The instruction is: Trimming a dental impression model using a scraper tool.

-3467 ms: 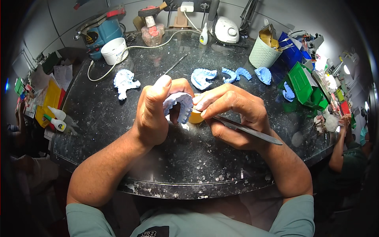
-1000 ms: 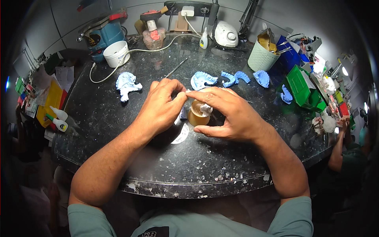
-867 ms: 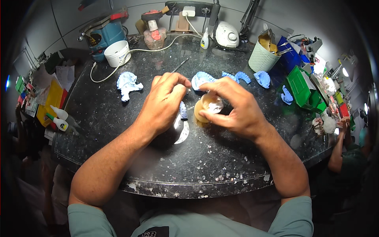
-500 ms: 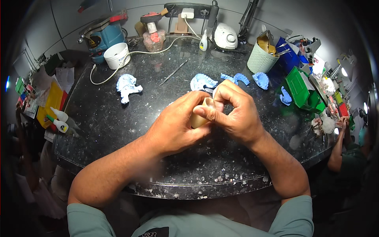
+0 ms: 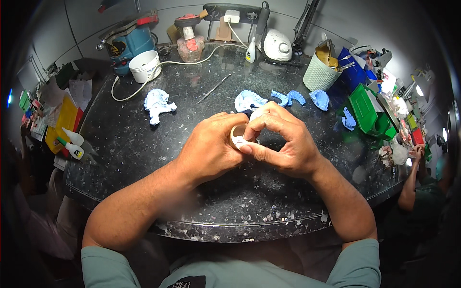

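My left hand (image 5: 206, 146) is closed around a small beige cup-like piece (image 5: 233, 133), its round mouth tipped up toward me. Thumb and forefinger of my right hand (image 5: 293, 146) reach into that mouth and pinch a small whitish bit (image 5: 238, 140) at its rim; what it is does not show clearly. Another pale thing (image 5: 257, 114) shows just past my right fingers, mostly hidden. Beyond my hands lies a blue dental model (image 5: 248, 100). Farther left sits a second blue piece (image 5: 158, 105), with a thin metal hand tool (image 5: 213, 88) between them.
More blue arch-shaped pieces (image 5: 319, 100) lie to the right, beside a green box (image 5: 365, 103) and a pale green basket (image 5: 321, 72). A white tub (image 5: 144, 67), a cable (image 5: 192, 56) and a white device (image 5: 277, 45) stand at the back. Another person's arm (image 5: 413, 177) shows far right.
The beige piece has been turned so that its open mouth faces me. My right thumb and forefinger have shifted from its outer edge into the opening.
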Motion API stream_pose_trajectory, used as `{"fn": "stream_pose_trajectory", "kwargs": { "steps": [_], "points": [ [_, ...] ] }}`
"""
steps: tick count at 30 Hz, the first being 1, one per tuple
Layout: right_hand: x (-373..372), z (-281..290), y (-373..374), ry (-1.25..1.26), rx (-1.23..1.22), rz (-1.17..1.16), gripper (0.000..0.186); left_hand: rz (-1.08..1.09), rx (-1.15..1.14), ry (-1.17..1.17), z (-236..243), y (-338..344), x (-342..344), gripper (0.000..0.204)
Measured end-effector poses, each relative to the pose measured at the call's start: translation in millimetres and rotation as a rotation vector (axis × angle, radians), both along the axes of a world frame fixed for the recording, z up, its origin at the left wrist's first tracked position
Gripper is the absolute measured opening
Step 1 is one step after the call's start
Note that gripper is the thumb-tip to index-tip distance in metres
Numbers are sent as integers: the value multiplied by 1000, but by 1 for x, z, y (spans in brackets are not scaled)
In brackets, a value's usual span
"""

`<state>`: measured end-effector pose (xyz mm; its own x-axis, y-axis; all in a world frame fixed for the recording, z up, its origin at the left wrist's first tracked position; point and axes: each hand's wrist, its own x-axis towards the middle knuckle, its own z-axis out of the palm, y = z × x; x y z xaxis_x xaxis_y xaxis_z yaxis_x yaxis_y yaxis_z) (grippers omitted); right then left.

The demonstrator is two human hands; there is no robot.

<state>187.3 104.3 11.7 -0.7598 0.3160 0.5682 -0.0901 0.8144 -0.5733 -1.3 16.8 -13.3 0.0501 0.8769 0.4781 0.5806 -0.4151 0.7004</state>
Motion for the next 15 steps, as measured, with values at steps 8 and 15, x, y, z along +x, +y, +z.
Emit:
{"fn": "stream_pose_trajectory", "kwargs": {
  "steps": [8, 15],
  "points": [
    [0, 1, -3, 11, 13, -56, 16, 54, -78, -32, 8, -2, 1, 29],
    [-1, 5, -6, 13, 190, -153, 14, 57, -212, -161, 10, -1, 3, 24]
  ]
}}
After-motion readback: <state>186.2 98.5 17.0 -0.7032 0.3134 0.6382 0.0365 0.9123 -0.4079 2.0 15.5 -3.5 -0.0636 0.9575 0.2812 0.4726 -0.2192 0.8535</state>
